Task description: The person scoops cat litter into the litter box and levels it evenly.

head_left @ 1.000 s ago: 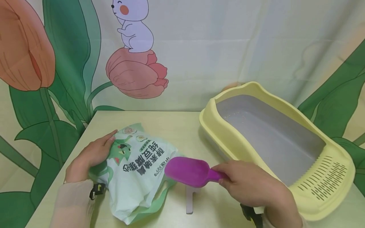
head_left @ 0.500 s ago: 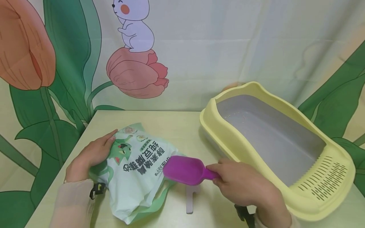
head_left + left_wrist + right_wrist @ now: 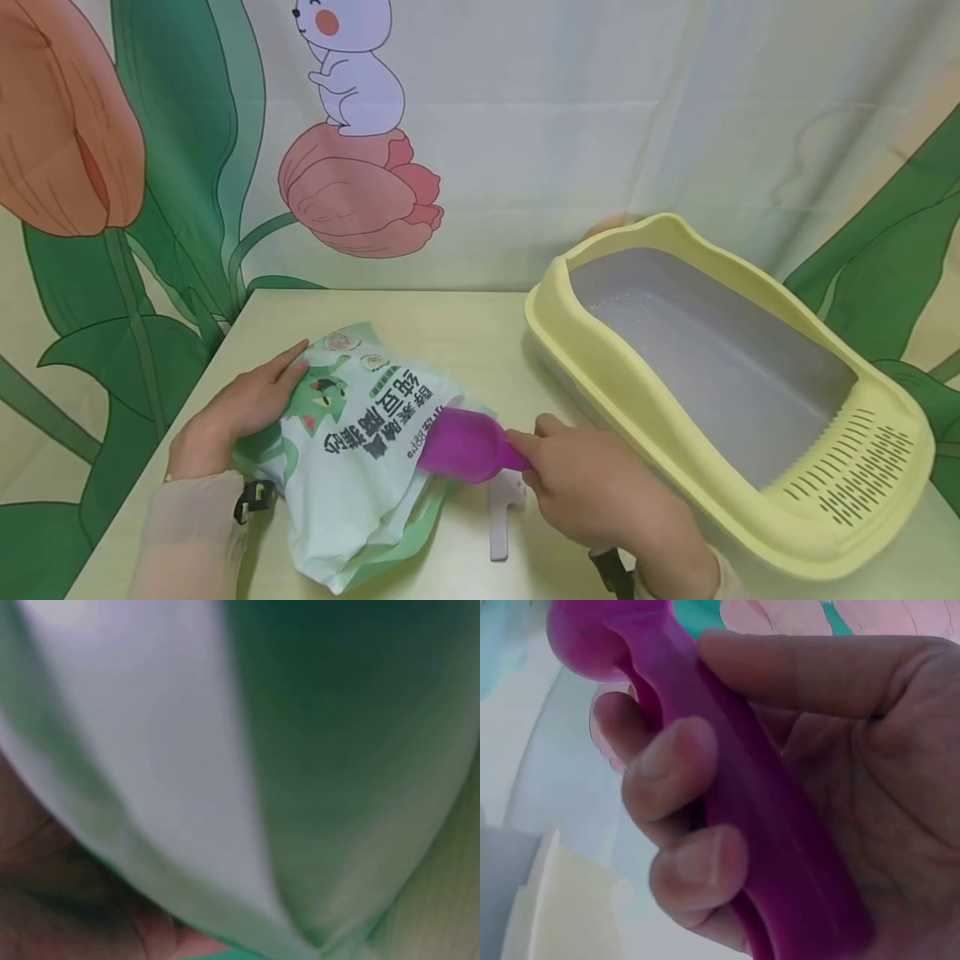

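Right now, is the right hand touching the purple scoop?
Touching. The right wrist view shows it plainly: the right hand grips the purple scoop, fingers curled round it.

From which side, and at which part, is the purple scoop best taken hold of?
By the handle, probably, coming from the right. The purple scoop points its bowl left toward the cat litter bag, leaving the handle on the opposite side. It is long and narrow, likely easy to close around, as the right hand shows.
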Demonstrator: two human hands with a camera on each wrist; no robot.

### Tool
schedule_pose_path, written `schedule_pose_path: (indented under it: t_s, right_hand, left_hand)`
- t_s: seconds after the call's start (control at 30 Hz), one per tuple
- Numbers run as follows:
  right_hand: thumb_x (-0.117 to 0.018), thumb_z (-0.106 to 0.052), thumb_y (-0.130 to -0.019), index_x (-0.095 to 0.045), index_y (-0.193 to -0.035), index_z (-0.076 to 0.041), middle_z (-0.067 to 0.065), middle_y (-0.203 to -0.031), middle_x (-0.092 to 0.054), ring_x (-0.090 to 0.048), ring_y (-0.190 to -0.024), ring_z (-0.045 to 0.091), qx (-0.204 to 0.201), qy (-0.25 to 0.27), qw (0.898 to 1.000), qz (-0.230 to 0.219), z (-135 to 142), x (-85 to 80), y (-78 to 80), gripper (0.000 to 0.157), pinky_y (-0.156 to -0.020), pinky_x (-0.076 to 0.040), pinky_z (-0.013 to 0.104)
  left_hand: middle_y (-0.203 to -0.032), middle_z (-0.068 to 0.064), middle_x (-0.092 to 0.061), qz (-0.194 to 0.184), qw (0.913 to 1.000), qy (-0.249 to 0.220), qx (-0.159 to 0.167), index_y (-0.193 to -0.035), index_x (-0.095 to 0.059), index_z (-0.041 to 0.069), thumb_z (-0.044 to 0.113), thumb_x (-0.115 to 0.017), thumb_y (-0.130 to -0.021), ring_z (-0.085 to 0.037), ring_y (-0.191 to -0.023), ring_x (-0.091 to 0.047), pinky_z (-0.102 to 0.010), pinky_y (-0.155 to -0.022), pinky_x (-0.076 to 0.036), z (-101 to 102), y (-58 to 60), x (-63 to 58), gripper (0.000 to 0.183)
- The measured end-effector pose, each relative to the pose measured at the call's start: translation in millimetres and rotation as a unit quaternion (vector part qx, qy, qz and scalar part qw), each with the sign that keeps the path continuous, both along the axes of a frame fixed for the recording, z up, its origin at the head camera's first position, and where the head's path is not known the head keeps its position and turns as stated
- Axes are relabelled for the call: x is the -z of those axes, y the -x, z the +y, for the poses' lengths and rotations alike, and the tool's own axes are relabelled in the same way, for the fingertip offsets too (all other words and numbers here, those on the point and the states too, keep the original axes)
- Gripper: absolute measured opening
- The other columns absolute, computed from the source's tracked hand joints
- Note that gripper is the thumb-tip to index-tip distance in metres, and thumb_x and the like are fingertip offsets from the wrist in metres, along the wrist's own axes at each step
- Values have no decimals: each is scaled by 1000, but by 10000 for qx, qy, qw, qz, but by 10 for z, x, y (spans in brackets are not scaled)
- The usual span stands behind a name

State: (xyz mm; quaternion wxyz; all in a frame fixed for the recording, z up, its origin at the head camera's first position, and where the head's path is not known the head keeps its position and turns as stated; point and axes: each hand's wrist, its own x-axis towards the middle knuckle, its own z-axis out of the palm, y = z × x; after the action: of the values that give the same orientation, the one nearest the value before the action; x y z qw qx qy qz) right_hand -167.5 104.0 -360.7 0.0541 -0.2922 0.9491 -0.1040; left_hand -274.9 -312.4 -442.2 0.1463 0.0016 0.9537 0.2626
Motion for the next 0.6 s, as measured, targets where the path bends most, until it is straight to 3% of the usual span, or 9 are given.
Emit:
schedule_pose_path:
  t_s: [0.23,0.43,0.6]
  right_hand:
    - [-61,-21,-103,-65,-134,-22,-6,-87,-52,-45,-57,16,-318,-84,9988,-364,-167,96,-3,32,-58,-39,28]
    - [-60,-21,-104,-64,-118,-20,-6,-83,-48,-43,-55,14,-595,179,9978,-243,-291,205,16,14,-54,-37,26]
    - [-58,-21,-105,-63,-119,-22,-5,-86,-49,-44,-57,13,-540,472,9973,-170,-412,311,35,15,-53,-38,26]
  left_hand:
    - [-169,-30,-17,-159,9998,-146,16,-168,-1,28,72,-17,-104,-59,-149,-24,-76,-113,-28,8,5,1,79]
    - [-170,-29,-12,-129,9990,-399,135,-168,2,24,71,-20,-105,-58,-151,-20,-76,-114,-25,-3,30,28,82]
    - [-170,-31,-8,-40,9967,-771,269,-168,3,17,66,-24,-108,-57,-154,-13,-75,-117,-20,12,37,43,82]
